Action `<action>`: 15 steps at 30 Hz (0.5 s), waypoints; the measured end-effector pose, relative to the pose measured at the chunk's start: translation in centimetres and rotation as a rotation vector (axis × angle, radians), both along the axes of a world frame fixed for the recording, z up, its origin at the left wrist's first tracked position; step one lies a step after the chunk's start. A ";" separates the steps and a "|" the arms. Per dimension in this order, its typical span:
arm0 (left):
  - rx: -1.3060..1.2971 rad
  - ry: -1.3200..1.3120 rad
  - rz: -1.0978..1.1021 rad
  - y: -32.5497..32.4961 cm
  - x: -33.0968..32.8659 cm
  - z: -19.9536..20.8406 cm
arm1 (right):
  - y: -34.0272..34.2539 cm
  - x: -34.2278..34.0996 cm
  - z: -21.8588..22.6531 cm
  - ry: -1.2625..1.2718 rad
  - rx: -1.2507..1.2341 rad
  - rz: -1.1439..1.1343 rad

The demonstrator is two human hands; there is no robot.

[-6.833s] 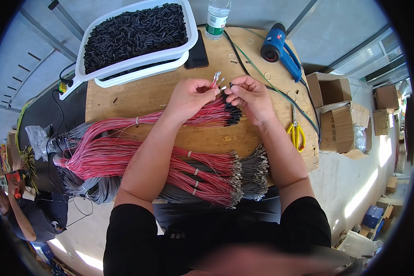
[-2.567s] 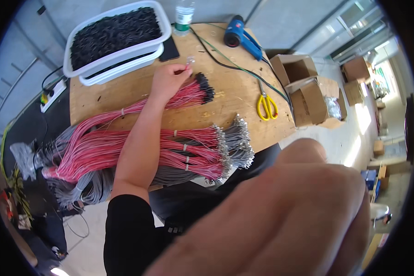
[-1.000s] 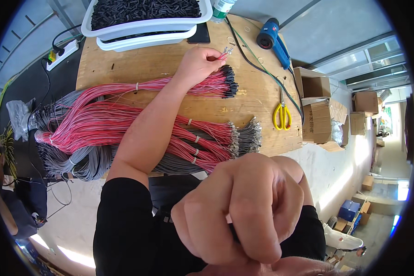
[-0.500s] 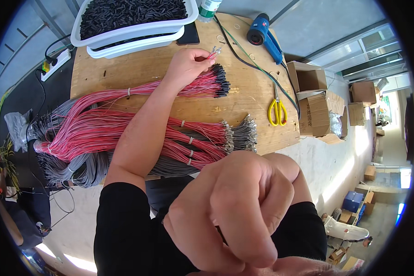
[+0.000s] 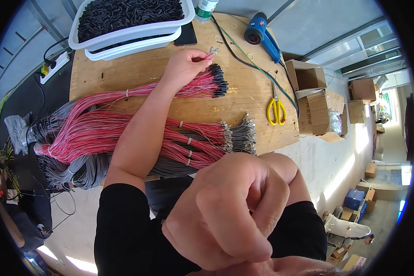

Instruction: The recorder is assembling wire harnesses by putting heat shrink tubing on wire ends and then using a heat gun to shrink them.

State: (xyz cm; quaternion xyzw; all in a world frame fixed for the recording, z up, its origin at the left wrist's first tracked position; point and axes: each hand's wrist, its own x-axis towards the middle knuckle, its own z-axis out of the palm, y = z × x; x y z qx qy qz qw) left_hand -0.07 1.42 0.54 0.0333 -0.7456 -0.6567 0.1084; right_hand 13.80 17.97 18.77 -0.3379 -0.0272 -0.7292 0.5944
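My left hand (image 5: 185,69) is closed over the far part of the table, pinching a few red and white wires (image 5: 209,56) whose bare metal terminals stick out past the fingertips. Just below it lies a tied bundle of red wires (image 5: 142,89) ending in black sleeves (image 5: 220,82). Nearer me are more tied red wire bundles (image 5: 101,133) with uncovered metal ends, on top of grey wires (image 5: 244,135). My right hand (image 5: 230,207) is raised close to the camera with its fingers curled shut; whatever is inside them is hidden.
White tubs (image 5: 138,39) of small black sleeves stand at the far left, beside a dark phone (image 5: 186,34) and a bottle (image 5: 205,10). A blue heat gun (image 5: 264,37) and yellow-handled scissors (image 5: 276,110) lie at the right. Cardboard boxes (image 5: 313,112) stand beyond the table's right edge.
My right hand has shifted slightly left and turned a little, so the dark gap between its fingers no longer shows. My left hand keeps its pinch on the wires.
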 end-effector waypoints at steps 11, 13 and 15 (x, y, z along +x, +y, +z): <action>0.003 -0.007 -0.003 -0.2 -0.1 -0.1 | -0.3 -0.6 -0.1 -0.015 -0.068 0.004; -0.003 -0.015 -0.007 -0.1 -0.1 0.1 | -0.1 -0.6 0.0 -0.007 -0.043 0.000; 0.007 -0.014 0.011 -0.2 0.2 0.1 | -0.1 -0.4 0.4 -0.038 0.006 -0.006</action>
